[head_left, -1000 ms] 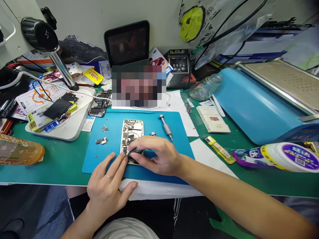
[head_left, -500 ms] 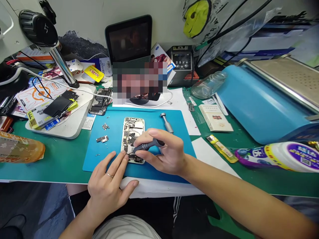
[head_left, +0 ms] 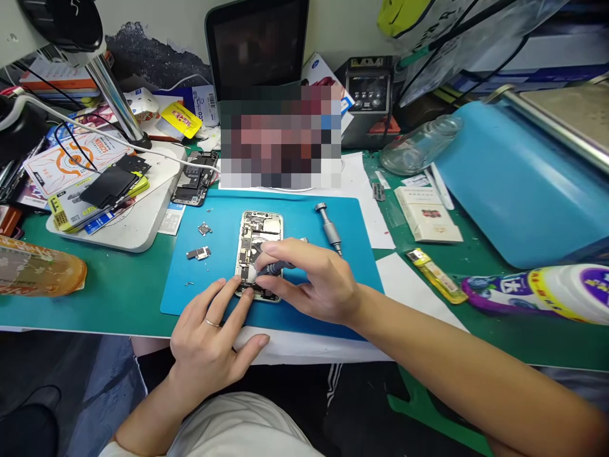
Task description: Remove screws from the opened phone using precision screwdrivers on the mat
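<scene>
An opened phone (head_left: 246,244) with its inner boards bare lies on a blue mat (head_left: 295,204). My right hand (head_left: 314,279) pinches a dark screwdriver (head_left: 281,269) over the lower part of the phone; the tip is hard to make out behind the fingers. Spread fingers of my left hand (head_left: 214,327), with a ring on one, rest on the phone's lower left edge. Left of the phone lie a small metal bracket part (head_left: 198,253), another small part (head_left: 204,228) and tiny screws (head_left: 189,284). A second, grey screwdriver (head_left: 329,230) lies at the mat's upper right.
Another opened phone (head_left: 195,178) lies behind the mat, beside a white stand base (head_left: 137,238). At the left stands an orange cup (head_left: 40,266). To the right are a cigarette-like box (head_left: 428,214), a yellow packet (head_left: 436,277), a glass jar (head_left: 421,146) and a purple-white bottle (head_left: 537,292).
The view has shifted a little. My left fingers have spread apart along the phone's lower edge. The screwdriver is tilted lower in my right hand, its handle more covered by the fingers.
</scene>
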Available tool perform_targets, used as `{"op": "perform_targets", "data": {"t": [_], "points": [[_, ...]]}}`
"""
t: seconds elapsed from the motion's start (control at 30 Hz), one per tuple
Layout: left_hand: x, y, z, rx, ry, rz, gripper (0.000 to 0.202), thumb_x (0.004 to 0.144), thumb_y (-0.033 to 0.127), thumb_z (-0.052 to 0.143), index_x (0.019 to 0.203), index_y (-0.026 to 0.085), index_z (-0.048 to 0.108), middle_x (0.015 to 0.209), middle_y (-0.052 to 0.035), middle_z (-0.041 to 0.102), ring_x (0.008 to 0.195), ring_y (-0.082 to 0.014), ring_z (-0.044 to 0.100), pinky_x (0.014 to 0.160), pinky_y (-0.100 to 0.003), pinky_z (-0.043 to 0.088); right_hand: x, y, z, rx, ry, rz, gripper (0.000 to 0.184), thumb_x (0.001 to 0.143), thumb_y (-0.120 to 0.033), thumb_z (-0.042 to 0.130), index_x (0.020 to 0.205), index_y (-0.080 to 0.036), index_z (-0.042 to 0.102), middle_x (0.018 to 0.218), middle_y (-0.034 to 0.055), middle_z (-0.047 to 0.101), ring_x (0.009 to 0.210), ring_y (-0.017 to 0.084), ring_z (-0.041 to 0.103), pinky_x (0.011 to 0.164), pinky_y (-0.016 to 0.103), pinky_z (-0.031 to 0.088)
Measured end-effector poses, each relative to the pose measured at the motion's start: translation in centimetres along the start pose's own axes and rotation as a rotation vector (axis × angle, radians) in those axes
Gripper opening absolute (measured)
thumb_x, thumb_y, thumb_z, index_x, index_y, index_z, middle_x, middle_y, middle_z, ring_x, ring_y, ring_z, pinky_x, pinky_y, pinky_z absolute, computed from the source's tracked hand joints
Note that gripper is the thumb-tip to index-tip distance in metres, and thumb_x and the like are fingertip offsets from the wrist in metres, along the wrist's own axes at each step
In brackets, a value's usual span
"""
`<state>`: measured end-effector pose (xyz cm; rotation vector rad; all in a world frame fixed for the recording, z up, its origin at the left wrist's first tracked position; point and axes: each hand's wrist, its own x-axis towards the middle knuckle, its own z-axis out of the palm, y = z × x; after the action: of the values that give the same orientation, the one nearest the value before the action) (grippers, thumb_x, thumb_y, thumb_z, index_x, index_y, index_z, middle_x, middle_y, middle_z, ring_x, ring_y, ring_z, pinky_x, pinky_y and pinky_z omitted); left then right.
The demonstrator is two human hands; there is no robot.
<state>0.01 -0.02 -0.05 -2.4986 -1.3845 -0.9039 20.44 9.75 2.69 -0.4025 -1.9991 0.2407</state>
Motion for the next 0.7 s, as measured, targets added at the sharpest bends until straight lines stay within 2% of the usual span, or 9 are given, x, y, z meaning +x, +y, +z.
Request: {"op": "perform_targets", "data": {"t": [0.37,0.53,0.7], "points": [[0.11,0.06,0.18,0.007,0.011,0.002,0.045,0.097,0.047,0.066,0.128,0.015,0.071,0.136,-0.0145,0.070,0.127,-0.0311,0.064,0.105,-0.041,0.050,0.00,-0.10,-0.10,-0.020,-0.072,-0.006,0.042,0.102,-0.016,0.062,0.141,-0.014,0.047,0.099,0.0090,0.078,0.081,0.019,0.073,0.075,0.033,0.065],[0.07,0.06,0.22,0.006,0.018,0.001,0.045,0.096,0.047,0.067,0.127,0.016,0.072,0.136,-0.0145,0.069,0.127,-0.0311,0.063,0.106,-0.041,0.050,0.29,-0.27,-0.43,-0.034,-0.100,-0.018,0.048,0.101,-0.015,0.062,0.146,-0.016,0.045,0.100,0.0070,0.080,0.083,0.018,0.075,0.075,0.033,0.065],[-0.11,-0.07,0.19,-0.024,0.075,0.002,0.038,0.094,0.041,0.070,0.124,0.016,0.073,0.120,-0.0136,0.071,0.115,-0.0293,0.066,0.101,-0.040,0.053,0.41,-0.51,-0.98,-0.042,-0.125,-0.015,0.055,0.100,-0.012,0.064,0.151,-0.018,0.044,0.108,0.0065,0.081,0.087,0.016,0.076,0.078,0.030,0.065]]}}
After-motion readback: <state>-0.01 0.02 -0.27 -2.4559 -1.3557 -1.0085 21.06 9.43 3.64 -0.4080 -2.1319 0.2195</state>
